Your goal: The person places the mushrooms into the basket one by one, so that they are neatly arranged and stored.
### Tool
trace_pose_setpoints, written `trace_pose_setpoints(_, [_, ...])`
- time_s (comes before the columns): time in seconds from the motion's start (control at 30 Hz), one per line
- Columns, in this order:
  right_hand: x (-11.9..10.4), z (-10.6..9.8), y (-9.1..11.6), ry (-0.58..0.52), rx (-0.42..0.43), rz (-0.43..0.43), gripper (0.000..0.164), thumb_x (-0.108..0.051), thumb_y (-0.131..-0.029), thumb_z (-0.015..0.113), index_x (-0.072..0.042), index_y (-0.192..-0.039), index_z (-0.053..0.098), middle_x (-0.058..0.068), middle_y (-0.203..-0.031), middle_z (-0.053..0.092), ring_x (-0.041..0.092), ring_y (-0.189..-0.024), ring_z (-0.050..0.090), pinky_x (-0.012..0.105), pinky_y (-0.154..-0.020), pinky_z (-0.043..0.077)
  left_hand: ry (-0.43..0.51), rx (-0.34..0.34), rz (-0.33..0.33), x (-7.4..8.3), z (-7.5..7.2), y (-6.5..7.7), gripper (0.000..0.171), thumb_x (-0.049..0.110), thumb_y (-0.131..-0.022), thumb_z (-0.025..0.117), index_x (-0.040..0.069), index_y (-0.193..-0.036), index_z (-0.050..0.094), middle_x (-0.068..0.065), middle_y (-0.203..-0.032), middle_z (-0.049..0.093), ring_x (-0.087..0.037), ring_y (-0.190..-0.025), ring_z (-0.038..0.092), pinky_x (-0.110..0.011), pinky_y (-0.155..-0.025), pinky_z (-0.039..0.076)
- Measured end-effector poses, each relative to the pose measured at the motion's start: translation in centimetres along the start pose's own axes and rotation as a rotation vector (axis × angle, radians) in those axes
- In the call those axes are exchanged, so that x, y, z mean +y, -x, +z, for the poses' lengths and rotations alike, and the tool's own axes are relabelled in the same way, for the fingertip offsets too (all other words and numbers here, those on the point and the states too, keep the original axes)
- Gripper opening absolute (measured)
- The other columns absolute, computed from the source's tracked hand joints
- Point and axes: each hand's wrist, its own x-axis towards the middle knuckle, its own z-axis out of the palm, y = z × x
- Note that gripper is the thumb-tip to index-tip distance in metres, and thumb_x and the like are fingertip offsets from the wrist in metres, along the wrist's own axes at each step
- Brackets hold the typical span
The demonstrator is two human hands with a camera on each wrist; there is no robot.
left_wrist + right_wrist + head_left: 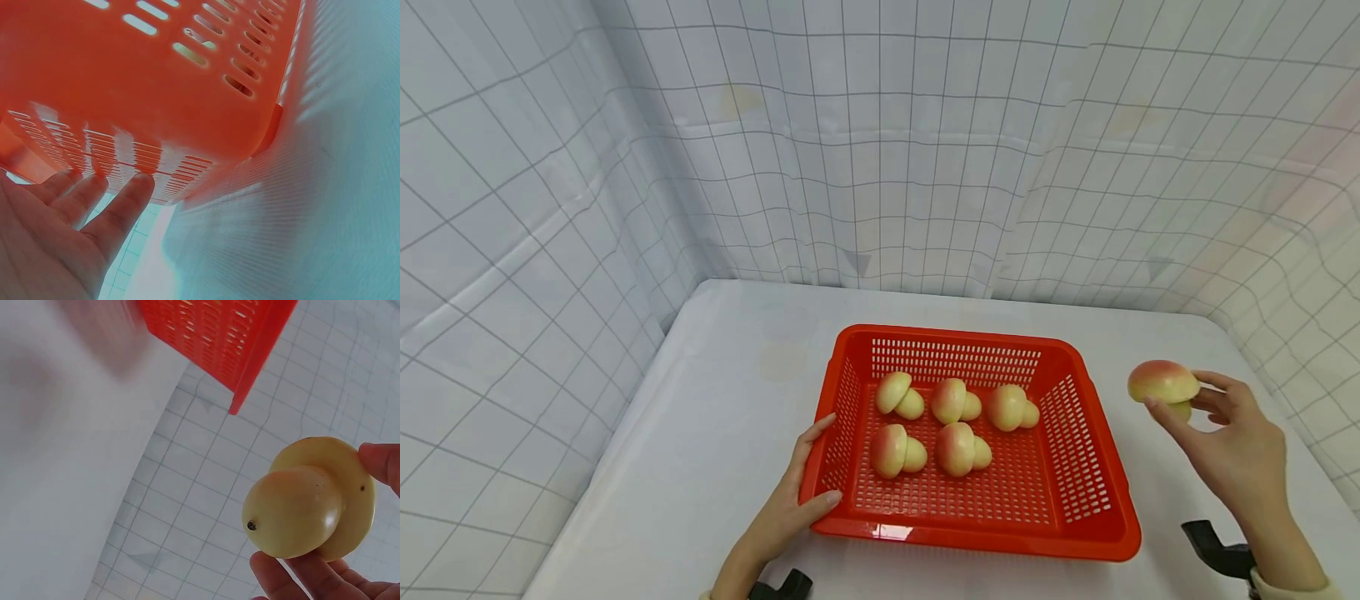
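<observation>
In the head view my right hand [1243,437] pinches a toy mushroom [1163,382] with a red-yellow cap, held right of the red plastic basket [992,546]. The right wrist view shows the mushroom's pale round stem [290,512] and cap underside, with thumb and fingers on opposite sides of the cap. My left hand [782,508] holds the basket's left side, its thumb over the rim. Against the slotted outer wall [137,94] in the left wrist view lie extended fingers [122,209]. Several similar mushrooms [955,450] lie in two rows inside the basket.
The basket stands on a white-covered table [715,400]. White grid-patterned curtains [880,167] enclose the back and both sides. Black wrist mounts [1217,550] show beside both forearms.
</observation>
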Motion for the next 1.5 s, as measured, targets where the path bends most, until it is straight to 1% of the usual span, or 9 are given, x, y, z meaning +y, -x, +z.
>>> trace_pose_setpoints(0.2, [-1.4, 0.0, 0.5, 0.029, -0.038, -0.078, 0.061, -0.035, -0.077, 0.078, -0.009, -0.126, 0.052, 0.016, -0.103, 0.067, -0.004, -0.084, 0.044, 0.025, -0.067, 0.035, 0.001, -0.002, 0.001, 0.0, 0.0, 0.0, 0.079, 0.011, -0.083, 0.060, 0.025, -0.149, 0.019, -0.017, -0.145, 0.022, -0.045, -0.113, 0.042, -0.040, -0.080, 0.052])
trace_pose_setpoints(0.33, [-2.4, -0.1, 0.7, 0.037, -0.080, -0.110, 0.061, -0.036, -0.077, 0.078, -0.009, -0.125, 0.052, 0.018, -0.106, 0.066, 0.017, -0.092, 0.052, 0.029, -0.065, 0.037, -0.003, -0.002, 0.005, 0.0, 0.0, 0.0, 0.079, 0.011, -0.083, 0.061, 0.024, -0.149, 0.019, -0.018, -0.145, 0.021, -0.045, -0.113, 0.041, -0.040, -0.080, 0.052])
trace_pose_setpoints(0.43, [-3.0, -0.2, 0.8, 0.040, -0.117, -0.130, 0.062, -0.037, -0.078, 0.077, -0.009, -0.126, 0.051, 0.018, -0.108, 0.065, 0.032, -0.096, 0.052, 0.030, -0.063, 0.038, -0.005, 0.001, 0.005, 0.0, 0.0, 0.0, 0.080, 0.012, -0.083, 0.061, 0.024, -0.149, 0.019, -0.018, -0.145, 0.021, -0.045, -0.113, 0.042, -0.040, -0.080, 0.052])
trace_pose_setpoints(0.6, [-3.7, 0.0, 0.7, 0.042, -0.162, -0.181, 0.061, -0.038, -0.077, 0.079, -0.011, -0.123, 0.051, 0.018, -0.108, 0.066, 0.034, -0.097, 0.052, 0.034, -0.063, 0.040, -0.008, 0.003, 0.004, 0.0, 0.0, 0.0, 0.080, 0.012, -0.082, 0.062, 0.024, -0.149, 0.019, -0.018, -0.145, 0.022, -0.045, -0.112, 0.042, -0.040, -0.079, 0.052])
trace_pose_setpoints(0.8, [-4.5, 0.3, 0.2, 0.053, -0.273, -0.244, 0.059, -0.042, -0.074, 0.079, -0.015, -0.119, 0.053, 0.018, -0.104, 0.067, 0.041, -0.099, 0.052, 0.038, -0.059, 0.044, -0.003, 0.000, -0.004, 0.1, -0.1, 0.0, 0.079, 0.013, -0.083, 0.061, 0.025, -0.149, 0.019, -0.017, -0.145, 0.023, -0.045, -0.112, 0.042, -0.040, -0.080, 0.052])
trace_pose_setpoints(1.1, [-6.3, 1.1, -0.7, 0.077, -0.424, -0.346, 0.059, -0.048, -0.073, 0.079, -0.017, -0.117, 0.055, 0.012, -0.100, 0.068, 0.038, -0.097, 0.055, 0.038, -0.061, 0.044, 0.014, -0.001, -0.019, 0.1, 0.0, 0.0, 0.079, 0.013, -0.083, 0.062, 0.027, -0.149, 0.020, -0.017, -0.145, 0.022, -0.045, -0.113, 0.042, -0.041, -0.079, 0.052])
trace_pose_setpoints(1.23, [-7.1, 1.7, -1.0, 0.075, -0.486, -0.400, 0.057, -0.052, -0.071, 0.078, -0.020, -0.113, 0.055, 0.001, -0.095, 0.069, 0.025, -0.088, 0.057, 0.040, -0.069, 0.044, 0.018, -0.002, -0.019, 0.1, 0.0, 0.1, 0.079, 0.012, -0.083, 0.061, 0.027, -0.149, 0.020, -0.017, -0.145, 0.023, -0.045, -0.112, 0.043, -0.041, -0.079, 0.052])
trace_pose_setpoints(1.37, [-7.7, 2.4, -1.2, 0.057, -0.553, -0.442, 0.052, -0.054, -0.070, 0.078, -0.025, -0.107, 0.056, -0.010, -0.087, 0.066, 0.013, -0.076, 0.057, 0.034, -0.064, 0.044, 0.018, -0.001, -0.018, 0.1, 0.0, 0.1, 0.079, 0.012, -0.083, 0.061, 0.027, -0.149, 0.020, -0.017, -0.144, 0.024, -0.044, -0.112, 0.043, -0.041, -0.079, 0.053])
trace_pose_setpoints(1.5, [-8.2, 3.0, -1.6, 0.064, -0.631, -0.444, 0.051, -0.054, -0.069, 0.078, -0.026, -0.105, 0.056, -0.008, -0.087, 0.065, 0.012, -0.077, 0.058, 0.030, -0.058, 0.046, 0.020, -0.006, -0.012, 0.1, 0.0, 0.1, 0.079, 0.012, -0.083, 0.061, 0.026, -0.149, 0.020, -0.017, -0.144, 0.024, -0.045, -0.112, 0.043, -0.041, -0.079, 0.052])
